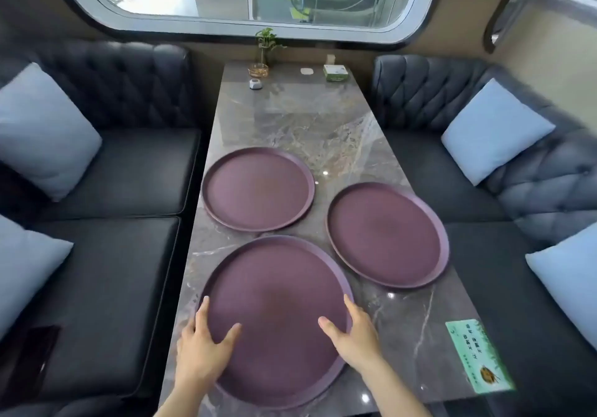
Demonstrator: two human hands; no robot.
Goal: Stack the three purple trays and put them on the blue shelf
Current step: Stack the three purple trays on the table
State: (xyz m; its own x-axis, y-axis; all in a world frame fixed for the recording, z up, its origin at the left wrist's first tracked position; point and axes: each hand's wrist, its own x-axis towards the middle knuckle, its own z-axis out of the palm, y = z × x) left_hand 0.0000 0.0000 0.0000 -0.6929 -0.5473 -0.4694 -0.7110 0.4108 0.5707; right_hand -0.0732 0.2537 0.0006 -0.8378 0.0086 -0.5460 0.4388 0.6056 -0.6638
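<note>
Three purple trays lie flat on the marble worktop [323, 119], none stacked. Near tray [277, 319] is the landmark. Left hand [200, 349] grips its left rim, thumb inside, fingers over the edge; right hand [353, 336] likewise on its right rim. Both grips are closed on the rim. Far tray [258, 189] sits just beyond it, third tray [387, 234] beyond and right. Green card [478, 355] right of it, at worktop edge.
</note>
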